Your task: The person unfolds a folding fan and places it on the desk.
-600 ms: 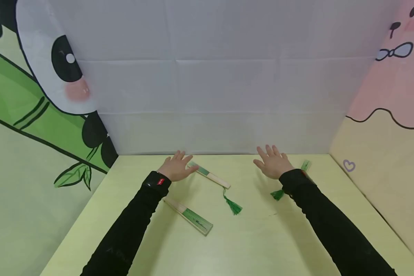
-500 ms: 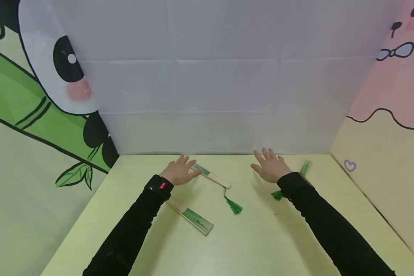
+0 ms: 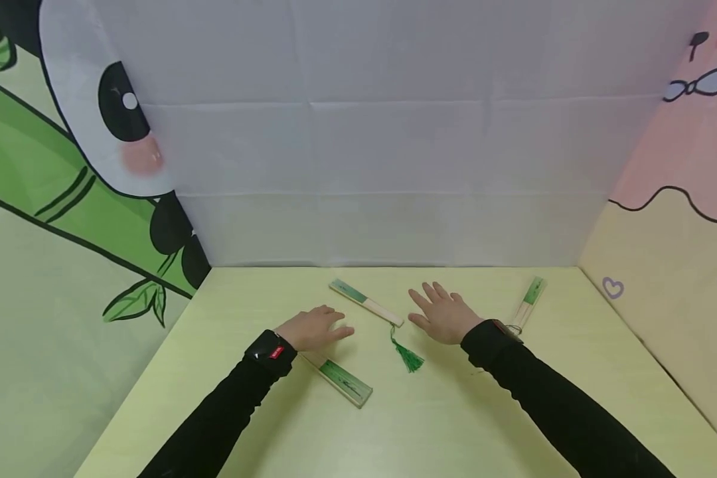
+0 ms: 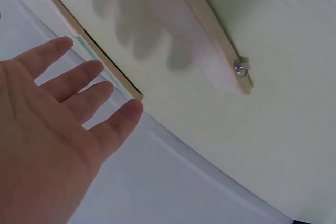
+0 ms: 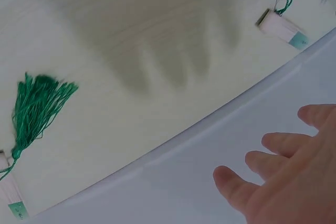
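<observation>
Three folded fans with pale ribs and green ends lie on the table. My left hand [image 3: 313,330], fingers spread, hovers over the pale end of the front fan [image 3: 345,382]; a metal rivet [image 4: 240,68] shows there in the left wrist view. The back fan [image 3: 364,302] lies slanted between the hands, its green tassel [image 3: 409,357] trailing toward me. My right hand [image 3: 444,315] is held above the table with straight fingers, just right of that fan. Beyond my right wrist lies the third fan [image 3: 530,299]; its tassel is hidden in the head view. Neither hand holds anything.
The pale yellow table [image 3: 418,431] ends at a white back wall [image 3: 364,166]. A panda-and-bamboo printed sheet [image 3: 66,179] stands on the left, and a pink and cream printed sheet [image 3: 669,259] on the right.
Both hands have drawn back toward me from the far edge. My right hand has also shifted left, uncovering more of the right fan. The fans stay put; the head view has turned slightly.
</observation>
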The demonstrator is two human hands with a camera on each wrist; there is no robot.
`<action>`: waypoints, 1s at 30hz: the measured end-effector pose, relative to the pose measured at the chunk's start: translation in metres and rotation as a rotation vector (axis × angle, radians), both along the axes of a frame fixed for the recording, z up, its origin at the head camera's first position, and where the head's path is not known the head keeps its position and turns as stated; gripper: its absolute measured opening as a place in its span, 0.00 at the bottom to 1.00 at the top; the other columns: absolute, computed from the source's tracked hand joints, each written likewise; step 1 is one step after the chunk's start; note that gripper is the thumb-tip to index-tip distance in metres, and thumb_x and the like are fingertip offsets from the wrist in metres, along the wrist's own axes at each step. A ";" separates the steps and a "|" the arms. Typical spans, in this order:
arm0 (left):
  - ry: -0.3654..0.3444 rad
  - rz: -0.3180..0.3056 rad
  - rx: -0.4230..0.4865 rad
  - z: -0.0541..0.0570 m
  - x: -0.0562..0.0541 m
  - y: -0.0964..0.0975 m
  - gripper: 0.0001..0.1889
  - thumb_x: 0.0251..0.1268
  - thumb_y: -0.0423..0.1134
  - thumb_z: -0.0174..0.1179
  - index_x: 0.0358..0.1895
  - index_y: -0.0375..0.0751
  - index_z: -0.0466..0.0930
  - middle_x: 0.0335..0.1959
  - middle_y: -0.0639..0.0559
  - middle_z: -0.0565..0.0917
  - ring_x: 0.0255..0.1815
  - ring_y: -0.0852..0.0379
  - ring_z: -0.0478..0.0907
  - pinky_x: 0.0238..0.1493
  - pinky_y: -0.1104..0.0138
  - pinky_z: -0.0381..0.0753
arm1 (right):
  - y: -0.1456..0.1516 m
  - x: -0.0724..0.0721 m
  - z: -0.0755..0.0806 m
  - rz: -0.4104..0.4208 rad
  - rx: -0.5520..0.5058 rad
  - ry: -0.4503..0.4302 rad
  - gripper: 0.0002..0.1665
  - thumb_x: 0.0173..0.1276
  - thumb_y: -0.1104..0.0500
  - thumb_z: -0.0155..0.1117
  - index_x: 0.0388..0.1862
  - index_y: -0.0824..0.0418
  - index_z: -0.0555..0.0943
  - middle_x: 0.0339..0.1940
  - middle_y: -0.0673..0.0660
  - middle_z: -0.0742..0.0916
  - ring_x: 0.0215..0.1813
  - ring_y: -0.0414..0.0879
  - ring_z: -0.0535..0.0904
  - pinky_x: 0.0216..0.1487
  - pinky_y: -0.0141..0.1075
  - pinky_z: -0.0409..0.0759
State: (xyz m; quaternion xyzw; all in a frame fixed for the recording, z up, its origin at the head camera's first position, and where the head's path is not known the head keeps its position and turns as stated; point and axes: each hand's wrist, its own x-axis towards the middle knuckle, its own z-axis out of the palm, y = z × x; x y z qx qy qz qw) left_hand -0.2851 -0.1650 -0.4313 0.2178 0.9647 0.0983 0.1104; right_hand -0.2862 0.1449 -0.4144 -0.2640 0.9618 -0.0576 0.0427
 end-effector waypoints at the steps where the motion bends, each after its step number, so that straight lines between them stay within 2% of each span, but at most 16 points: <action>1: -0.006 -0.001 -0.007 -0.001 0.002 -0.001 0.33 0.73 0.63 0.47 0.68 0.41 0.71 0.67 0.40 0.71 0.69 0.43 0.65 0.66 0.47 0.66 | -0.004 0.002 -0.001 0.014 -0.001 -0.003 0.37 0.80 0.42 0.43 0.79 0.58 0.55 0.77 0.69 0.58 0.77 0.64 0.48 0.70 0.64 0.53; 4: -0.024 -0.015 -0.021 -0.004 0.008 -0.005 0.28 0.73 0.57 0.52 0.66 0.41 0.74 0.63 0.42 0.75 0.66 0.45 0.70 0.65 0.50 0.70 | -0.016 0.009 -0.004 0.059 0.003 -0.011 0.37 0.80 0.41 0.43 0.79 0.57 0.56 0.77 0.68 0.59 0.78 0.63 0.48 0.71 0.62 0.53; 7: -0.029 -0.043 -0.033 -0.006 0.014 -0.008 0.21 0.71 0.45 0.57 0.63 0.42 0.77 0.61 0.46 0.77 0.62 0.49 0.73 0.63 0.53 0.72 | -0.030 0.017 -0.009 0.111 0.006 -0.016 0.36 0.79 0.40 0.43 0.78 0.57 0.58 0.77 0.66 0.60 0.77 0.62 0.49 0.71 0.61 0.54; 12: 0.015 -0.146 -0.022 -0.009 0.028 -0.011 0.21 0.63 0.29 0.60 0.60 0.43 0.78 0.57 0.48 0.78 0.58 0.51 0.75 0.58 0.55 0.77 | -0.052 0.033 -0.019 0.181 0.021 -0.017 0.35 0.78 0.39 0.43 0.74 0.57 0.66 0.76 0.64 0.62 0.77 0.59 0.52 0.71 0.59 0.58; 16: 0.097 -0.222 -0.034 -0.013 0.039 -0.015 0.22 0.58 0.27 0.66 0.57 0.43 0.80 0.54 0.48 0.79 0.55 0.50 0.77 0.54 0.54 0.79 | -0.068 0.044 -0.030 0.234 0.035 -0.015 0.34 0.78 0.37 0.43 0.73 0.55 0.68 0.77 0.62 0.63 0.77 0.57 0.53 0.70 0.57 0.61; 20: 0.184 -0.258 -0.050 -0.016 0.046 -0.019 0.21 0.54 0.27 0.70 0.52 0.44 0.82 0.50 0.49 0.81 0.51 0.50 0.79 0.50 0.52 0.80 | -0.083 0.055 -0.037 0.285 0.040 -0.016 0.33 0.78 0.38 0.43 0.73 0.54 0.68 0.77 0.60 0.63 0.77 0.56 0.53 0.70 0.55 0.62; 25: 0.289 -0.295 -0.067 -0.024 0.051 -0.023 0.19 0.54 0.29 0.71 0.50 0.44 0.83 0.45 0.51 0.81 0.46 0.53 0.79 0.45 0.56 0.80 | -0.097 0.067 -0.045 0.325 0.030 -0.022 0.34 0.78 0.38 0.46 0.75 0.53 0.65 0.75 0.59 0.65 0.76 0.55 0.55 0.69 0.53 0.64; 30: 0.371 -0.319 -0.066 -0.030 0.053 -0.025 0.16 0.54 0.31 0.72 0.47 0.45 0.83 0.39 0.54 0.79 0.41 0.55 0.77 0.40 0.60 0.77 | -0.105 0.074 -0.056 0.373 0.026 0.032 0.36 0.76 0.41 0.52 0.77 0.54 0.61 0.71 0.59 0.71 0.74 0.56 0.61 0.66 0.51 0.68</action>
